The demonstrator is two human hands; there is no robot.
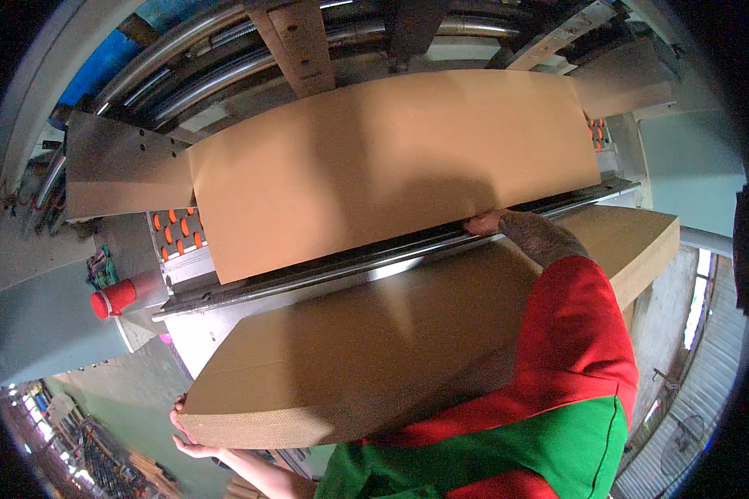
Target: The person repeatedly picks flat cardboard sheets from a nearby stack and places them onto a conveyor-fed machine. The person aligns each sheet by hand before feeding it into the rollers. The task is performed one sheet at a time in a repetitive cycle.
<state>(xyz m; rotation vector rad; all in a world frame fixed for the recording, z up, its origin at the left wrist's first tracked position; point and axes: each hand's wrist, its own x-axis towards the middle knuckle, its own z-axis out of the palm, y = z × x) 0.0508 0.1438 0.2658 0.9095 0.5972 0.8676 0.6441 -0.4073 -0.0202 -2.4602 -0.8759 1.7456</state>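
Note:
A wide brown cardboard sheet lies on the machine bed, its near edge along a dark metal bar. My right hand is at that near edge, right of the middle, with its fingers closed against the board. In front of the bar is a thick stack of cardboard sheets, reaching from lower left to the right. My left hand wraps around the stack's near left corner, its fingers against the side and underneath. Part of its palm is hidden behind the stack.
Metal side plates flank the sheet, and orange rollers show beside it. Steel shafts and upright brackets cross the machine behind. A red cylindrical part sticks out at the left. Long dark items lie at the lower left.

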